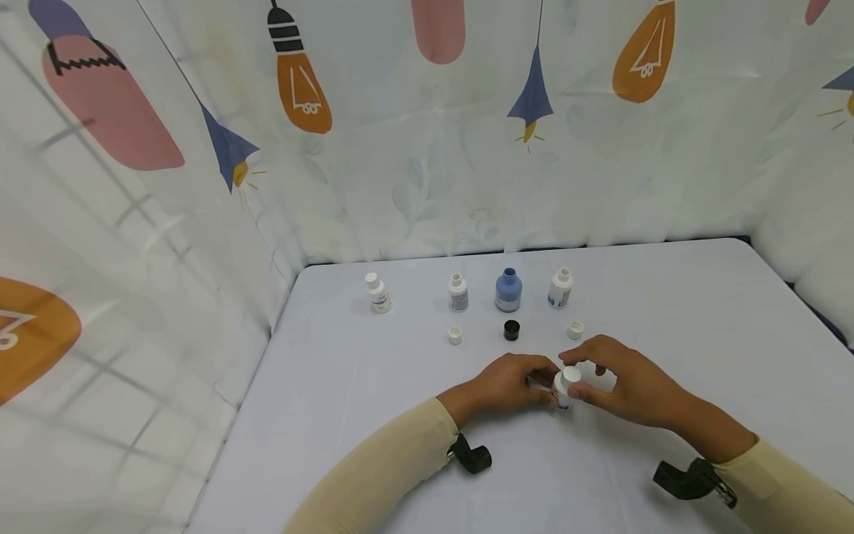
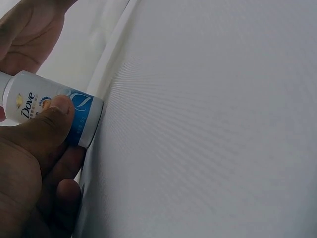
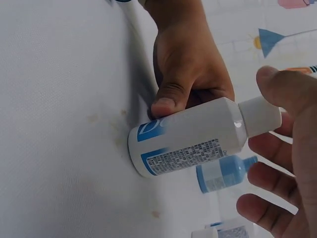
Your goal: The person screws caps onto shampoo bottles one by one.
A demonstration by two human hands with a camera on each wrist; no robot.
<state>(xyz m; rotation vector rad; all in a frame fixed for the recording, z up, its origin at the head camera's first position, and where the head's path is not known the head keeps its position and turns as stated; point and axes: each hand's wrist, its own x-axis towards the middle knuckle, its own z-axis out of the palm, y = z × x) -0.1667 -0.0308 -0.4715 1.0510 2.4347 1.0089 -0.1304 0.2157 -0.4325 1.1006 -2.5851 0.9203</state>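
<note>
A small white Dove bottle (image 3: 188,136) with a blue-marked label stands near the middle front of the table. My left hand (image 1: 510,382) grips its body from the left, thumb (image 2: 58,111) across the label. The white cap (image 3: 260,116) is on the bottle's neck. My right hand (image 1: 630,382) is around the cap with fingers spread, the thumb close beside it; whether the fingers press on the cap is hard to tell.
Behind stand a capped white bottle (image 1: 379,294), two uncapped white bottles (image 1: 458,294) (image 1: 560,289) and an uncapped blue bottle (image 1: 508,291). Before the uncapped ones lie two white caps (image 1: 455,336) (image 1: 575,330) and a black cap (image 1: 511,330). Printed curtain (image 1: 427,178) encloses the table.
</note>
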